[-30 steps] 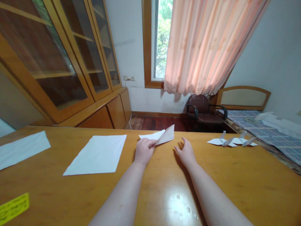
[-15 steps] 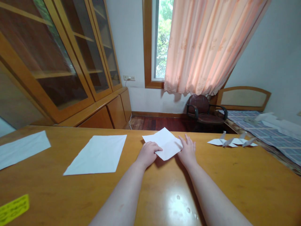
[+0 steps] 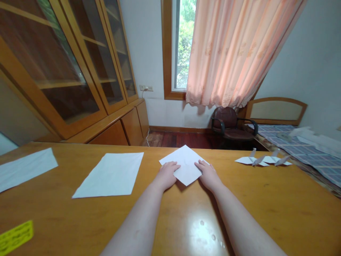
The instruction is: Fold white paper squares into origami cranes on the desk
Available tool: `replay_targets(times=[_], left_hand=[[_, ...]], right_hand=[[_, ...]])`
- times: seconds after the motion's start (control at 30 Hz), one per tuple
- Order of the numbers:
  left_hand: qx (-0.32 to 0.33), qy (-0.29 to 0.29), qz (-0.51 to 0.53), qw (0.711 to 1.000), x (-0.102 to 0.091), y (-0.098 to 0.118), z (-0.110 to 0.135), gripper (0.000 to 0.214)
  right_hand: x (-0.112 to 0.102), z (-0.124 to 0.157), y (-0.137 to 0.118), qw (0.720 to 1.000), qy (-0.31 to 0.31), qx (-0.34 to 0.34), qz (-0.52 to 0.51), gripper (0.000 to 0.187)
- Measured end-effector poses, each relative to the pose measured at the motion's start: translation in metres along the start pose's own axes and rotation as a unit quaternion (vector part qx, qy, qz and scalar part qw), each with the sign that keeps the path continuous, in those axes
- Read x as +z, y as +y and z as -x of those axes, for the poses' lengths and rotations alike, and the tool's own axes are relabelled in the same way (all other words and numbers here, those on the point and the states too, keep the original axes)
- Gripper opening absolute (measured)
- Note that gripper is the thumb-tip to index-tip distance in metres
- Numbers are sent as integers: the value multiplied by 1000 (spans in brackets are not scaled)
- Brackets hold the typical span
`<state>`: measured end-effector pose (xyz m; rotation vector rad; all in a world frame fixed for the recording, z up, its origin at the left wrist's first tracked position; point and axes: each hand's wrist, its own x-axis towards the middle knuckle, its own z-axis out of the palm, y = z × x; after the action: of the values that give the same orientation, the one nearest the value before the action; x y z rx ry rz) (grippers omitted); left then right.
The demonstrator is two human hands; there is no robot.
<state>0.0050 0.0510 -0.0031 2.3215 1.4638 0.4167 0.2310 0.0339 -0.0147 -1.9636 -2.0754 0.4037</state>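
Note:
A white square sheet of paper (image 3: 186,161) lies between my hands near the table's far edge, one corner pointing toward me. Faint crease marks show near its middle, and a shadow falls under its near corner. My left hand (image 3: 167,174) grips the paper's left side, fingers over the top. On the opposite side, my right hand (image 3: 209,174) holds the right part in the same way, its fingertips resting on the surface. The undersides of both hands are hidden.
Left on the wooden table (image 3: 253,213) lie a larger white sheet (image 3: 112,174) and another white sheet (image 3: 26,169). Folded paper cranes (image 3: 262,160) stand at the right. A yellow label (image 3: 16,234) is at the near left. Beyond are a chair (image 3: 229,124) and a bed (image 3: 293,142).
The paper's raised right part has come down, so the sheet now looks flatter. My right hand has shifted inward, its raised fingers lowering onto the paper. The left hand has barely moved.

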Motion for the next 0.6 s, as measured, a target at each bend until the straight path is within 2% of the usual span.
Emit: replay_targets(times=[0.07, 0.17, 0.4, 0.6], left_hand=[[-67, 9, -29, 997, 0, -5, -2, 52], [-114, 21, -48, 992, 0, -10, -4, 52], [-151, 60, -40, 986, -3, -11, -4, 46], [-162, 97, -38, 981, -7, -8, -4, 34]], right_hand=[[-1, 0, 0, 1000, 3, 3, -8, 50], [-2, 0, 1, 1000, 8, 8, -18, 49], [-4, -1, 3, 998, 40, 47, -30, 50], [-12, 3, -2, 991, 96, 88, -29, 38]])
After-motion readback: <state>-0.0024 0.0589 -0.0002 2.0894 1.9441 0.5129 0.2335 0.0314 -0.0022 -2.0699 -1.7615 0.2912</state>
